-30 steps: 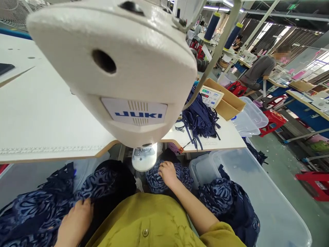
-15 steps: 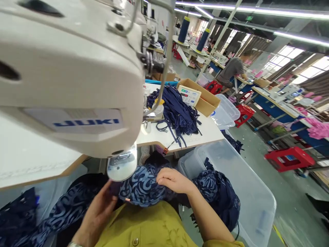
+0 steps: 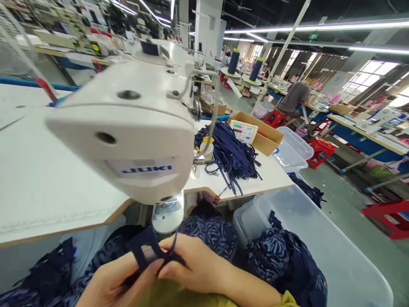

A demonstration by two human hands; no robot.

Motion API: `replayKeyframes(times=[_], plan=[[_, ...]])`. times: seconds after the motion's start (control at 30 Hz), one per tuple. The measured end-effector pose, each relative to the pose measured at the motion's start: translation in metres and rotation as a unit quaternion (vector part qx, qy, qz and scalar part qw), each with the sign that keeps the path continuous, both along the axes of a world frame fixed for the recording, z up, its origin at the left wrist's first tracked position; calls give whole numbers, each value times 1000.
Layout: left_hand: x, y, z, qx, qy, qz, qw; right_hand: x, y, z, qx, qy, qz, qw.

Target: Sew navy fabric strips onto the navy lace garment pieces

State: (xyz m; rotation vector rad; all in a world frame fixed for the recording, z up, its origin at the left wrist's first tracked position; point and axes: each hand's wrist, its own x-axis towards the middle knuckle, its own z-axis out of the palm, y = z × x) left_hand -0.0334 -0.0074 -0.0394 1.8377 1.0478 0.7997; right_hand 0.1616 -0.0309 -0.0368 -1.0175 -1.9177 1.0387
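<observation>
My left hand (image 3: 115, 283) and my right hand (image 3: 191, 266) meet low in the middle, both pinching a narrow navy strap (image 3: 148, 251) that forms a small loop between the fingers. The strap belongs to blue patterned fabric (image 3: 209, 234) bunched in my lap, just under the head of a white JUKI sewing machine (image 3: 134, 128). A round lamp (image 3: 168, 215) under the machine head sits right above my hands.
A white table (image 3: 41, 183) spreads left. A pile of navy straps (image 3: 231, 155), a control panel (image 3: 244, 130) and a cardboard box (image 3: 266, 138) lie on its right end. A clear plastic bin (image 3: 322, 247) with patterned fabric stands right. A person sits at a far bench.
My head has lifted, so the machine head sits further off. Both hands have come together and picked up the navy strap; earlier they rested apart on the patterned fabric.
</observation>
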Motion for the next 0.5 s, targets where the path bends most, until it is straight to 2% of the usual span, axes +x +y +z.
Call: replayKeyframes(times=[0.07,0.13,0.2,0.27,0.33,0.37,0.4,0.47,0.5], plan=[[12,1,18,-12,10,7,1000,2,-4,2,-32,25,-86,995],[20,4,27,-70,10,19,997,7,-4,4,-37,46,-158,986],[25,7,28,-120,8,25,992,13,1,8,-39,56,-197,978],[27,9,24,-117,22,28,992,17,10,12,-49,49,-214,974],[27,10,20,-15,68,25,997,20,20,15,-57,28,-225,972],[27,10,19,83,89,30,992,21,25,16,-60,15,-230,971],[26,11,19,200,108,37,973,21,29,16,-61,2,-232,971],[26,14,19,416,138,51,897,21,37,16,-59,-20,-230,971],[26,17,19,486,154,49,859,21,40,15,-58,-27,-228,972]])
